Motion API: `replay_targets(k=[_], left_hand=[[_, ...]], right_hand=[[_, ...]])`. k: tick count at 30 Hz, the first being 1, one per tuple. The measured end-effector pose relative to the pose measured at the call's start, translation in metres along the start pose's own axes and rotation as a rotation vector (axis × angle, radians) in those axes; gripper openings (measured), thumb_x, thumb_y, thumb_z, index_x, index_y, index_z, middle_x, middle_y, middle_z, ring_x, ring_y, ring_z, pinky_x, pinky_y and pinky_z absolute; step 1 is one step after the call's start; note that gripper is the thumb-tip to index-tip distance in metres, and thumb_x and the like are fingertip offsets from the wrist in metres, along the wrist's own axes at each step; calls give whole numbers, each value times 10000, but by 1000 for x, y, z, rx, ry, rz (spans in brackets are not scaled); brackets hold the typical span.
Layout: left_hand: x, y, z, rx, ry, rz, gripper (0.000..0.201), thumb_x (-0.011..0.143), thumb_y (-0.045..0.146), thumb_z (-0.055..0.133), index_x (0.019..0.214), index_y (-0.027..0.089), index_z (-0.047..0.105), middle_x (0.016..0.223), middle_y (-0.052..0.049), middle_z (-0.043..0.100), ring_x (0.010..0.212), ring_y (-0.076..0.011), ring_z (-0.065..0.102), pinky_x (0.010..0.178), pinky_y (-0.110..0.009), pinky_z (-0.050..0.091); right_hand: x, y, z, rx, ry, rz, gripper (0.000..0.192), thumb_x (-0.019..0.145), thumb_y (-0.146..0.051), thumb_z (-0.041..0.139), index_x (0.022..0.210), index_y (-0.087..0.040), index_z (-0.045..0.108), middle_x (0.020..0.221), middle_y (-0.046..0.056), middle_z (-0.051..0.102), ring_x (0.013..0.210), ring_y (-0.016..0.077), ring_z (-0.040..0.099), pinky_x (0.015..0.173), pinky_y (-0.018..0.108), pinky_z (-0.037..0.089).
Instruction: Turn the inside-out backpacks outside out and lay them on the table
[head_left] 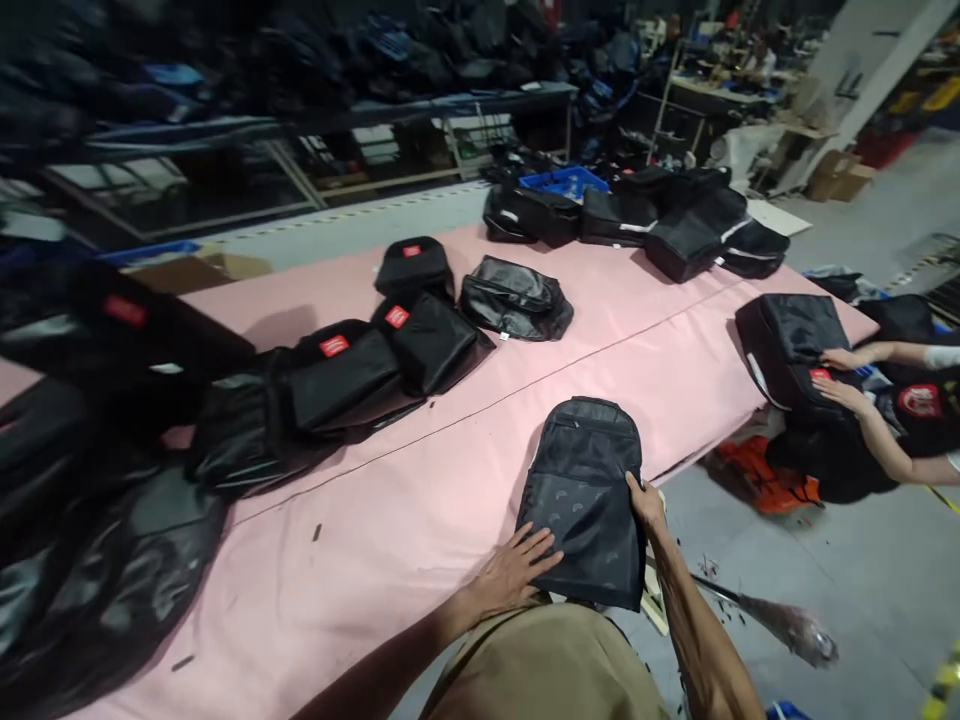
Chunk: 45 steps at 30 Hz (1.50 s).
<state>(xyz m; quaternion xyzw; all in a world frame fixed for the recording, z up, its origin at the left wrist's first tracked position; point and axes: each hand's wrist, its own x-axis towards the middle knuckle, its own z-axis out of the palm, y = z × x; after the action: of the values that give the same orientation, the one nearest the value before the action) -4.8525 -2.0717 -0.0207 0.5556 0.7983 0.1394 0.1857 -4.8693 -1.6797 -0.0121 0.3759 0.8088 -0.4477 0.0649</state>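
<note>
A flat black bag (581, 500) with a zipper near its rounded top and faint printed marks lies at the table's near edge, right in front of me. Its lower end hangs slightly over my lap. My left hand (517, 572) rests on the lower left of the bag with its fingers spread. At the right side, my right hand (645, 505) pinches the bag's edge, its thumb on top and its other fingers partly hidden beneath.
The pink-covered table (465, 480) carries black bags with red labels (345, 375), a shiny black bag (516, 298) and a far pile (690, 225). At right, a co-worker's hands (847, 385) touch another black bag (795, 335). A broom-like tool (787, 625) lies on the floor.
</note>
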Motion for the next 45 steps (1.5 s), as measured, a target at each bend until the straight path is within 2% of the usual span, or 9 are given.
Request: replay_targets(k=[5,12,18,24,27,30,34,40,45], left_hand=[[-11,9,-1,26,54,-172,1011,942,139,769,1791,395,284,1804,-99,459,1706,-339,379,1396,-680,289],[10,21,-23,25,341,-410,821,1049,119,568,1795,338,304,1818,-152,433,1708,-338,377,1380,-636,337],[57,23,-102,-123,916,-679,1039,1082,458,660,1829,233,-26,1876,-258,226,1750,-393,244,1388,-639,310],[93,31,-150,-96,998,-464,800,1049,360,721,1739,272,326,1752,-195,452,1670,-356,408,1372,-589,374],[101,41,-148,-109,1052,-399,723,1068,252,653,1722,257,344,1663,-180,529,1585,-302,507,1341,-529,441],[103,53,-144,-70,1065,-409,788,1050,193,652,1757,250,308,1597,-178,579,1488,-303,572,1281,-518,507],[99,65,-137,1,993,-436,895,976,9,559,1786,305,319,1445,-149,657,1337,-295,656,1142,-501,614],[80,58,-108,23,930,-276,678,1022,8,459,1585,333,652,1643,-107,627,1590,-291,543,1327,-618,478],[30,40,-32,-84,456,-66,545,1050,100,493,1546,212,688,1475,-142,778,1434,-288,708,1298,-549,537]], right_hand=[[-14,-34,-6,-58,70,-113,850,976,-889,363,1075,-171,807,958,165,811,976,323,725,862,378,543],[-72,-92,-39,124,300,-401,765,995,-877,466,969,-183,785,784,66,734,765,223,578,777,321,468],[-96,-42,-50,141,114,-515,810,957,-720,569,1495,-125,680,1423,195,755,1223,335,705,1062,420,554],[-99,-1,-103,-105,-225,-503,578,786,-373,593,1286,-159,791,1286,151,831,1201,346,759,1079,461,590],[-121,-27,-143,-57,21,-537,426,893,-363,521,1127,-203,838,1164,121,859,1108,317,785,1038,442,607],[-149,-76,-165,4,395,-742,428,1046,-441,524,1264,-216,816,1273,123,830,1193,305,755,1125,461,575],[-159,-132,-149,-346,273,-1079,647,1077,-533,625,1661,-259,575,1768,138,480,1630,367,439,1343,585,383],[-124,-148,-103,-721,259,-1055,1042,958,-409,808,1820,-226,252,1901,194,110,1744,461,160,1387,711,177],[-94,-163,-98,-810,313,-1030,1002,922,-134,734,1811,-211,277,1889,194,170,1747,447,163,1368,771,132]])
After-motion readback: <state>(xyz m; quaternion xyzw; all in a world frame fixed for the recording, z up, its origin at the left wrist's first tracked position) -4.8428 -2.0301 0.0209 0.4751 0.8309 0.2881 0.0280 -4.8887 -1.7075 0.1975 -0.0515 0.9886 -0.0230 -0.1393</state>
